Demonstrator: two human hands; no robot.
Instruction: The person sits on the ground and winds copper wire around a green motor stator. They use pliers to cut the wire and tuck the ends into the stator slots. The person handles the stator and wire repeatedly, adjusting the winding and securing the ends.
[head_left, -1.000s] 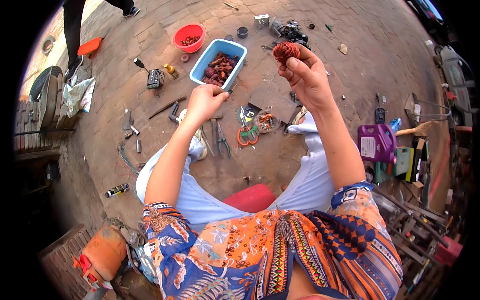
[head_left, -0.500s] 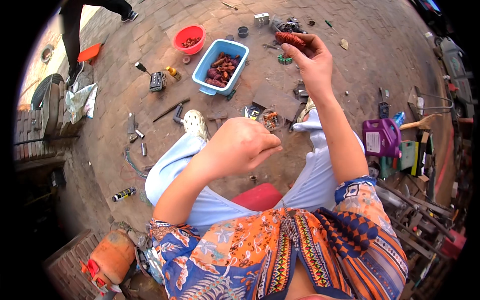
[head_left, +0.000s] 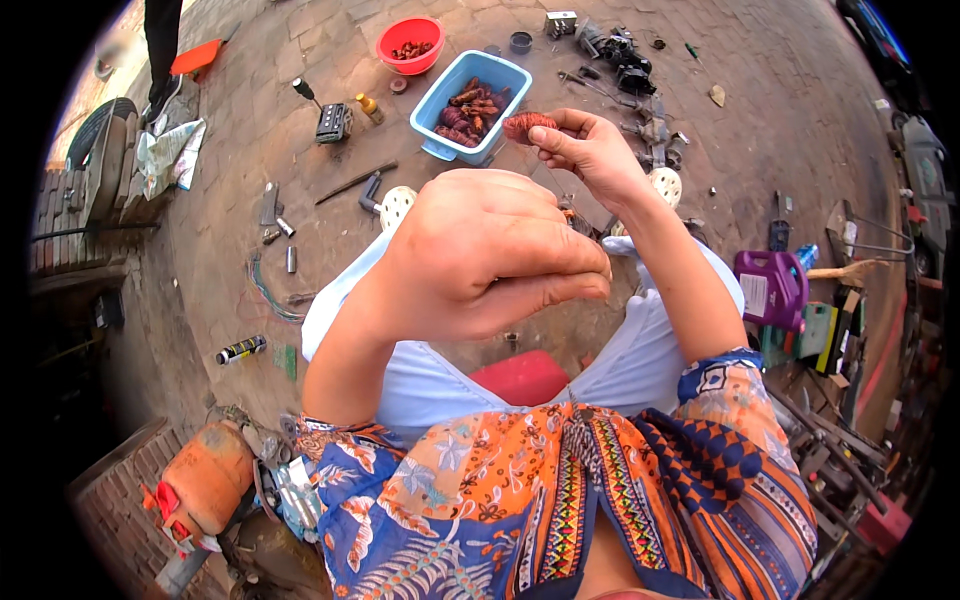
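My right hand is closed on a reddish copper wire coil, pinched between thumb and fingers. The coil appears beside the right rim of a blue plastic basin; whether they touch, I cannot tell. Inside the basin lie several similar copper coils, some darker. Large in the middle of the view, my left hand has its thumb and fingers pressed together. Anything small in that pinch is hidden. It covers part of the ground between my shoes.
Beyond the basin stands a red bowl with small copper-coloured pieces. A black box-shaped part and a yellow bottle stand left of it. Dark motor parts lie at the far right, and a purple jug sits by my right knee.
My right hand has come left and lower in the view with the copper coil, toward the basin. My left hand has risen and looks larger. The whole view has shifted somewhat.
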